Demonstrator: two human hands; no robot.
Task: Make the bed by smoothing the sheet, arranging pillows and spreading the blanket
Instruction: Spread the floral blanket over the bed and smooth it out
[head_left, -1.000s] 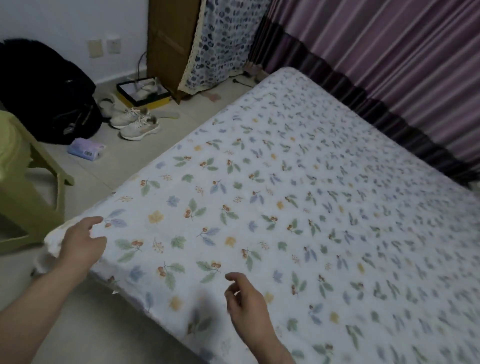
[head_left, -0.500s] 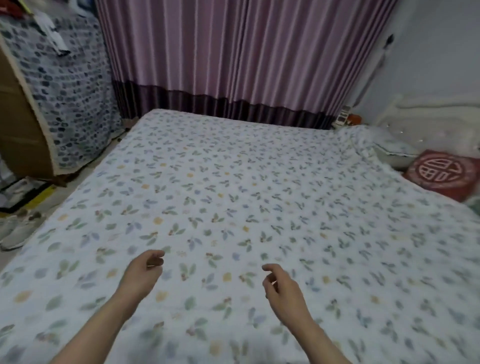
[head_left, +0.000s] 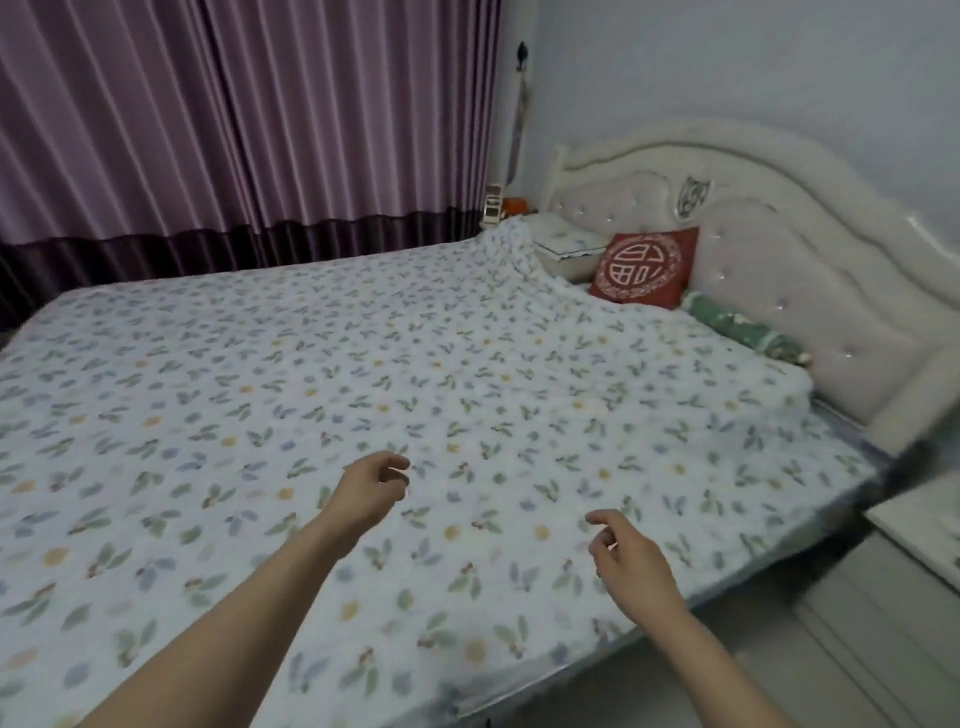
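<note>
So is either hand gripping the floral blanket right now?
No: the left hand and right hand hang above the floral blanket with loosely curled fingers, holding nothing.

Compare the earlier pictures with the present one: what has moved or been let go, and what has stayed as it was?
The left hand has let go of the floral blanket at its foot corner; both hands now hover over it, fingers loosely curled, holding nothing. The view has swung right to the headboard, red cushion and pillows. The right hand stayed empty; the blanket stayed spread flat.
</note>
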